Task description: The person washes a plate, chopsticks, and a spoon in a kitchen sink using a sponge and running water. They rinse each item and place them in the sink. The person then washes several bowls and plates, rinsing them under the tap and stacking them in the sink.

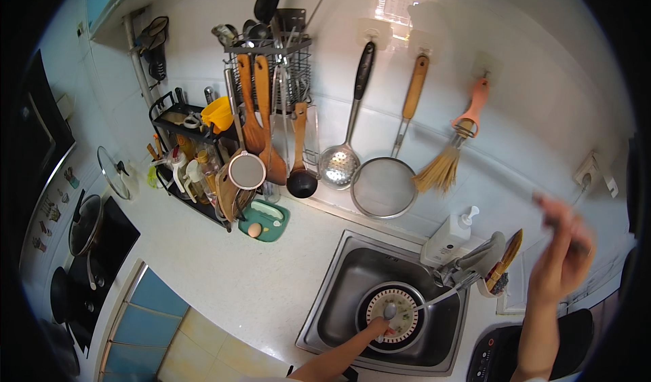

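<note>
My left hand [379, 326] is over the sink [330, 300], closed on a metal spoon [389, 311] whose bowl points away from me. Beneath it lies a plate [413, 326] with a dark-checked rim and bits of food on it. The plate sits in a round dark pan or bowl [365, 300] in the basin. Something small and red shows beside my fingers, too unclear to name. Raised to the right of the sink, my right hand [562, 249] is blurred, its fingers apart and nothing visible in them. The grey faucet [493, 249] stands between my hands.
A white pump bottle [447, 239] and a brush [503, 260] in a holder stand behind the sink. A skimmer [341, 165], strainer [384, 187] and whisk brush [442, 163] hang above. Left are an egg [254, 230] on a green tray [277, 234] and a stove [117, 229].
</note>
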Action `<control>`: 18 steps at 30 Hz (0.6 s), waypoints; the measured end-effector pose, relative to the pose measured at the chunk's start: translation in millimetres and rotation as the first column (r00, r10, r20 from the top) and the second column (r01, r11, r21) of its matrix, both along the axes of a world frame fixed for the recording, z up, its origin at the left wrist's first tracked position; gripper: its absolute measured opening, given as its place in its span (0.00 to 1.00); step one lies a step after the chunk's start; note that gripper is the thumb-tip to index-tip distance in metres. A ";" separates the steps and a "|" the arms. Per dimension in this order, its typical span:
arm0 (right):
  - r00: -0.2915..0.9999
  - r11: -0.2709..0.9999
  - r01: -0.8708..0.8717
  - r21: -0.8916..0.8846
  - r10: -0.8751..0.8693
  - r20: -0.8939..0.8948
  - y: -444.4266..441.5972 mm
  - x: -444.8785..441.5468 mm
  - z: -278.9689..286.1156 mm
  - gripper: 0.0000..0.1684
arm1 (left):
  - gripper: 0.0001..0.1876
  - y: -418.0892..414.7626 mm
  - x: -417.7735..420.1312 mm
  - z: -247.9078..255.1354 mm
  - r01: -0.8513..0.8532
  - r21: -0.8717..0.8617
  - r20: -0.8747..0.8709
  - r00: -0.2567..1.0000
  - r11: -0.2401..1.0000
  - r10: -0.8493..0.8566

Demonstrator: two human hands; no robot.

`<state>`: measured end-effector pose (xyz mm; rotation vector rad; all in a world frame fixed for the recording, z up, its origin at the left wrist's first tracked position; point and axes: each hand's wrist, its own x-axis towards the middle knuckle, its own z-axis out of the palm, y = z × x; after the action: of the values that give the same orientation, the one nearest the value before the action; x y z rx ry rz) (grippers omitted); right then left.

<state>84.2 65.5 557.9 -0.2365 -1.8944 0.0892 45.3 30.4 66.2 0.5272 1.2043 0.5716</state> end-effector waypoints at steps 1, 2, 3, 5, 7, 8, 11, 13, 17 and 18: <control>0.998 0.991 -0.033 0.132 0.025 0.060 20.6 -28.2 13.3 0.06 | 0.16 -10.6 -15.9 -1.5 -0.016 -0.008 -0.025 1.000 1.000 0.016; 0.999 0.984 -0.015 0.178 0.008 0.036 33.3 -61.0 27.2 0.08 | 0.16 -14.9 -24.0 -0.4 -0.015 0.000 -0.031 0.999 1.000 0.015; 0.999 0.970 -0.037 0.241 0.042 -0.014 47.7 -88.3 44.2 0.09 | 0.16 -10.3 -12.3 7.3 0.028 0.034 -0.006 1.000 0.999 -0.027; 0.976 0.937 -0.198 0.289 0.217 -0.033 68.3 -155.0 74.6 0.08 | 0.16 -13.0 -15.1 -7.2 0.078 0.029 -0.067 0.995 0.997 -0.076; 0.952 0.938 -0.306 0.165 0.303 0.042 86.0 -204.2 99.0 0.13 | 0.16 -8.2 -4.9 -12.0 0.155 -0.024 0.002 0.988 0.988 -0.155; 0.958 0.948 -0.287 0.136 0.282 0.052 94.8 -223.2 105.5 0.11 | 0.16 -10.4 -1.5 -15.1 0.133 -0.014 -0.018 0.991 0.991 -0.133; 0.966 0.966 -0.254 0.040 0.251 0.058 116.7 -272.6 120.3 0.09 | 0.16 -8.6 -12.4 -38.7 0.227 -0.034 -0.025 0.973 0.973 -0.228; 0.980 0.989 -0.144 -0.045 0.149 0.134 137.2 -294.0 126.6 0.09 | 0.14 -9.2 12.0 -55.4 0.212 -0.033 0.068 0.975 0.977 -0.210; 0.983 0.987 -0.121 -0.109 0.134 0.124 152.8 -331.1 127.3 0.11 | 0.12 -16.5 -5.5 -87.0 0.146 -0.133 0.043 0.989 0.980 -0.142; 0.980 0.987 -0.119 -0.113 0.135 0.147 154.5 -333.0 127.8 0.11 | 0.12 -17.6 -3.9 -87.3 0.170 -0.140 0.054 0.985 0.975 -0.164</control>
<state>-248.8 220.1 685.7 -0.1972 -2.0606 0.2627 41.4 12.7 -21.1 0.4855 1.1392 0.3480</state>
